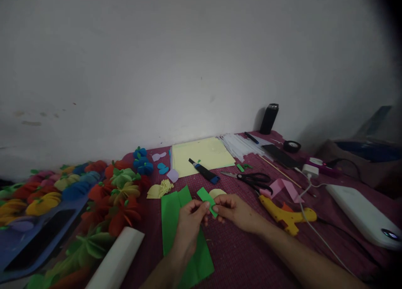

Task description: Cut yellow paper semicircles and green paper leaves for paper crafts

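A small green paper strip [205,197] is pinched between my two hands, a little above the table. My left hand [192,217] grips its lower left edge with thumb and fingers. From the right, my right hand [230,211] holds the lower end, its fingertips close to the left ones. Beneath my left hand lies a folded green paper sheet [171,222]. Behind the right fingers shows a pale yellow paper piece [217,192], partly covered. Black-handled scissors [254,180] and a blue and black box cutter [205,171] lie just beyond my hands.
Colourful paper flowers [125,213] crowd the left side, beside a white roll [117,259]. Pale yellow sheets [204,155] and white strips [238,145] lie near the wall. At right are a yellow glue gun [285,213], a white power bank [361,213], cables and a pink paper strip [285,189].
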`<state>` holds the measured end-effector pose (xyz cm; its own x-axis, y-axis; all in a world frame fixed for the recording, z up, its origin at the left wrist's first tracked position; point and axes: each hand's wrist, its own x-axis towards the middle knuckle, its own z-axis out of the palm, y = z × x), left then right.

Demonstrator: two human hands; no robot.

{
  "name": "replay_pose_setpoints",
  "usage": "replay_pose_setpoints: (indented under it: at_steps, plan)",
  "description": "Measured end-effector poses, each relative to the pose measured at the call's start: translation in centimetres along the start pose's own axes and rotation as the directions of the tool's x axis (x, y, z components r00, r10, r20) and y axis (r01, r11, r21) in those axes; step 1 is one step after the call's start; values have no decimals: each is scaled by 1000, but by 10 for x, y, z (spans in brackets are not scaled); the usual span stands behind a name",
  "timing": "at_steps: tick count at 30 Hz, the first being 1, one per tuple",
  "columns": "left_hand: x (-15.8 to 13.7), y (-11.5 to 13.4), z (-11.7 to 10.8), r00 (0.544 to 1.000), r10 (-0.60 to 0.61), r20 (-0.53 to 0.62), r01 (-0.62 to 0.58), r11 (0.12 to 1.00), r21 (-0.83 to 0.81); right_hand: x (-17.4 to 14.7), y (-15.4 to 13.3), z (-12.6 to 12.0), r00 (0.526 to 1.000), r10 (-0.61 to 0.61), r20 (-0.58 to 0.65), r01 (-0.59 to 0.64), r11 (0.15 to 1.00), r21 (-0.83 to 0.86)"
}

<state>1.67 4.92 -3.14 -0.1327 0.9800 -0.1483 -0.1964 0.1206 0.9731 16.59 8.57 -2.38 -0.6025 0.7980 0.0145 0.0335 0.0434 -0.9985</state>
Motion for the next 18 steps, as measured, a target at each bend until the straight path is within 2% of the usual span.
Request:
replay_pose_setpoints:
  at_steps: [10, 18]
  plan:
    - [-3, 2, 4, 999, 26, -27, -25, 1000, 18, -1, -2, 1, 1000, 23, -13, -24, 999, -30]
    - [-4, 3, 3, 999, 26, 23, -26, 1000, -4, 1, 2, -2, 999, 11, -46, -14, 998, -64]
